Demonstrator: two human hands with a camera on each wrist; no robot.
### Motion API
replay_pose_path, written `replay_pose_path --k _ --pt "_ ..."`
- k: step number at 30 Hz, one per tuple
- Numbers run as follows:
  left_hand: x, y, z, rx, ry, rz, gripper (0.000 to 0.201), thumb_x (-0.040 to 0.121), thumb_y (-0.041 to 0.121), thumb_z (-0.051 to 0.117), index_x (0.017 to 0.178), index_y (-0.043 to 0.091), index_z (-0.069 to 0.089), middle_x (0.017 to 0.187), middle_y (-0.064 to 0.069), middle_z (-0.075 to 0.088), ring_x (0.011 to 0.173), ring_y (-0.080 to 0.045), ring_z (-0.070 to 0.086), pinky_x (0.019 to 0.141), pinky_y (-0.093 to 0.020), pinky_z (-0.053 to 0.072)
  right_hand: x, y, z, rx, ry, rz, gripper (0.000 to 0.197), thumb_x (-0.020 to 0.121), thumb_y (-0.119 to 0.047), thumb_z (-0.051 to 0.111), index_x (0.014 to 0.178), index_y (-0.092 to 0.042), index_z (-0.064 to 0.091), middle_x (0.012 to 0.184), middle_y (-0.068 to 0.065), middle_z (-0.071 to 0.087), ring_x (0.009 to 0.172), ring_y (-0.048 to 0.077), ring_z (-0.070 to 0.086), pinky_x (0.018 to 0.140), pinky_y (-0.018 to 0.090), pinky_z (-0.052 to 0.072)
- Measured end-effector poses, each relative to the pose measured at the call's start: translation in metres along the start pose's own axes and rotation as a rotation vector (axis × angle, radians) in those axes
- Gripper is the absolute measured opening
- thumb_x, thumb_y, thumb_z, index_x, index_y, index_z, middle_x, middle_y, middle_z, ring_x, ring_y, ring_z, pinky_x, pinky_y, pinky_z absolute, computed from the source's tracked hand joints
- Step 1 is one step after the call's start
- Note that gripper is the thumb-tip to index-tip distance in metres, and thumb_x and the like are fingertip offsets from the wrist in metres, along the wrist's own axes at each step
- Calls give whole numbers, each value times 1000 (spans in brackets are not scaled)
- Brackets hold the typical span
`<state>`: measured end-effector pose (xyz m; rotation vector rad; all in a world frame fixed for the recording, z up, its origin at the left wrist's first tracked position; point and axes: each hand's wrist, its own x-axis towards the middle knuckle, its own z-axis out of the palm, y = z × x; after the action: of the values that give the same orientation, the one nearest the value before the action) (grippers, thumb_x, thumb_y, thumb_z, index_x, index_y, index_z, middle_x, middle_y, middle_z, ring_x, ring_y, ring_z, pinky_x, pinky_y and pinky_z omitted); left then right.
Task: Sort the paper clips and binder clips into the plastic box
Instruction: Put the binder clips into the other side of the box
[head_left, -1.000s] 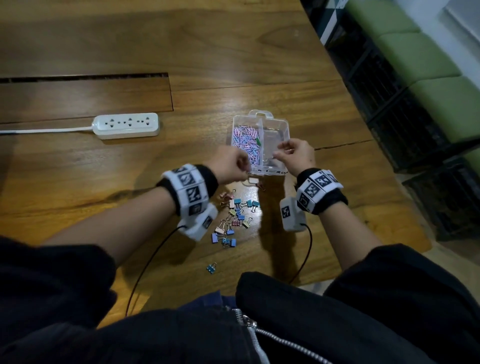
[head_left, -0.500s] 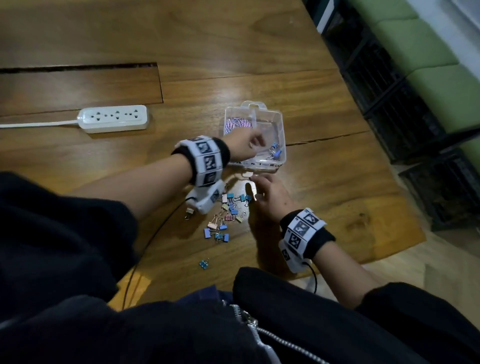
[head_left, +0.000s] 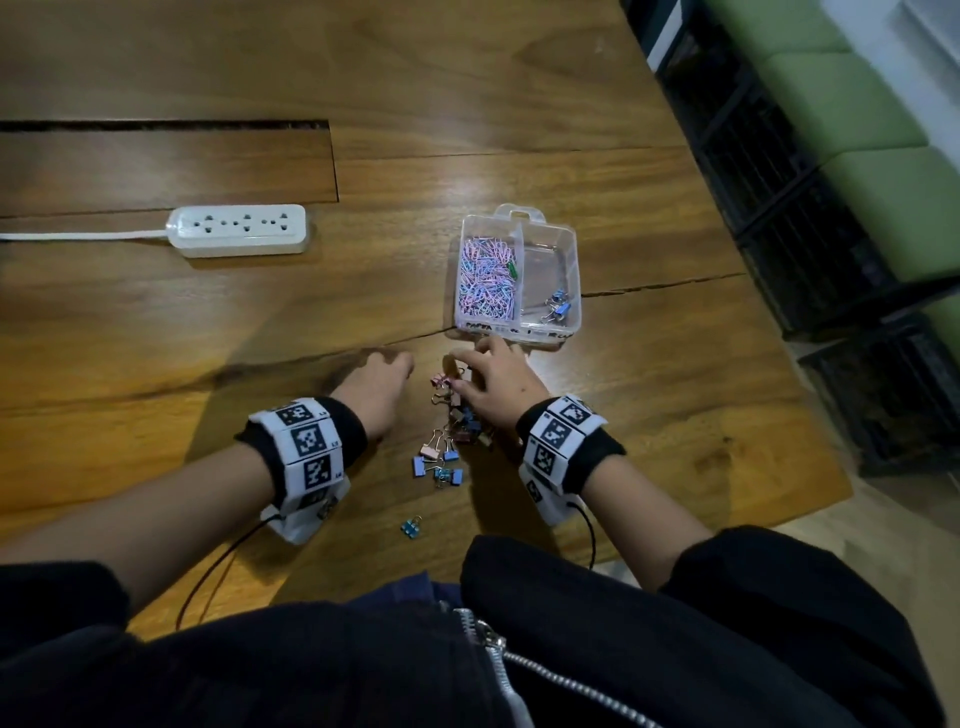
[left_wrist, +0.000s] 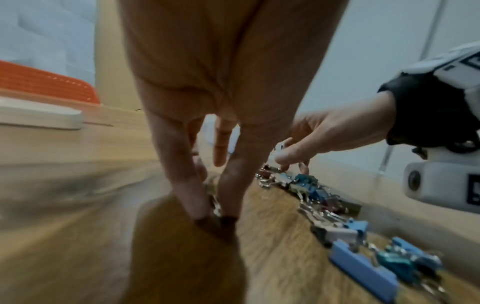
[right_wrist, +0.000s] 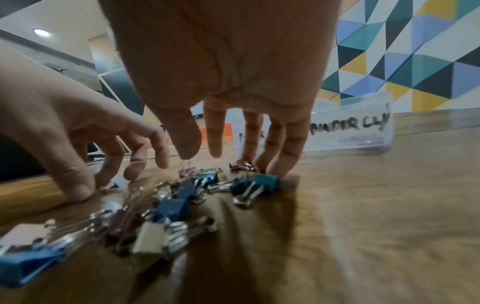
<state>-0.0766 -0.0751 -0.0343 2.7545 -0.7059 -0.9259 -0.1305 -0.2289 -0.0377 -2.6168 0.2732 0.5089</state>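
Observation:
The clear plastic box (head_left: 571, 244) has pastel paper clips (head_left: 485, 278) in its left compartment and two blue binder clips (head_left: 558, 306) in its right. A pile of coloured binder clips (head_left: 452, 436) (right_wrist: 182, 203) lies just in front of it. My left hand (head_left: 400, 364) (left_wrist: 215, 218) is at the pile's left edge, thumb and forefinger pinching a small binder clip against the table. My right hand (head_left: 467, 369) (right_wrist: 228, 156) hovers over the pile's far end with fingers spread, its thumb touching a pink clip's wire and its fingertips (right_wrist: 272, 168) touching a teal clip (right_wrist: 267, 183).
A white power strip (head_left: 239, 228) lies to the left on the wooden table (head_left: 675, 415). One blue binder clip (head_left: 411, 527) sits alone near my body. The table's right edge drops to dark crates and a green bench.
My left hand has come back from over the box's right compartment to the table beside the pile. My right hand has stayed at the pile, now reaching down with spread fingers.

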Motion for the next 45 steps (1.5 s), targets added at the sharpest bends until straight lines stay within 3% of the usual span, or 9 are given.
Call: replay_pose_path --k 4,7,10,17,23,27,31,36,45 --pt "10 6 -1 -157 40 33 41 83 0 54 120 16 45 124 -12 49 108 -28 53 91 -36 47 7 -15 5 15 97 56 29 82 -30 61 107 -16 59 121 11 45 113 27 44 94 37 41" --pt "12 20 -1 -155 -28 94 48 83 14 59 129 15 44 125 -13 42 116 -30 47 98 -38 43 7 -17 8 53 117 68 24 85 -9 52 108 -8 59 119 17 48 112 32 46 95 37 40" --pt "14 31 2 -58 5 177 46 86 22 55 131 15 46 125 -14 42 118 -30 41 99 -38 40 3 -7 6 61 111 82 23 85 -10 52 105 -4 60 111 19 52 105 32 51 89 34 43" --pt "17 43 10 100 61 296 30 88 23 56 118 16 57 119 -7 47 112 -24 44 92 -34 41 -12 23 2 176 147 175 14 78 -9 60 92 -10 63 95 7 52 92 21 54 81 25 44" --pt "23 46 4 1 -29 268 15 83 0 51 78 14 55 90 -3 47 88 -22 52 75 -30 44 -14 46 2 312 211 296 6 79 -7 61 82 -12 62 105 11 55 90 17 52 75 22 42" --pt "26 52 -4 -62 -74 297 31 79 -4 54 64 20 41 68 8 41 77 -16 45 57 -19 33 -19 54 -5 476 258 331 27 76 -1 63 63 -22 52 83 1 57 85 18 56 82 35 54" --pt "24 65 -9 -166 -61 358 13 79 0 60 89 9 59 86 0 55 82 -16 53 69 -24 49 -25 57 -10 478 268 267 20 77 0 62 69 -18 59 87 6 61 84 20 58 84 41 54" --pt "25 85 4 4 -94 499 17 85 5 55 101 4 62 108 -10 58 99 -22 54 81 -24 42 -33 66 -8 239 270 169 20 82 -1 56 99 -4 66 108 14 58 100 24 55 92 30 46" --pt "27 84 12 285 -110 589 44 87 11 54 130 22 48 120 -8 50 114 -25 46 96 -40 44 -33 67 -2 162 179 192 32 84 -8 56 114 -17 59 117 9 47 110 24 44 99 36 41"
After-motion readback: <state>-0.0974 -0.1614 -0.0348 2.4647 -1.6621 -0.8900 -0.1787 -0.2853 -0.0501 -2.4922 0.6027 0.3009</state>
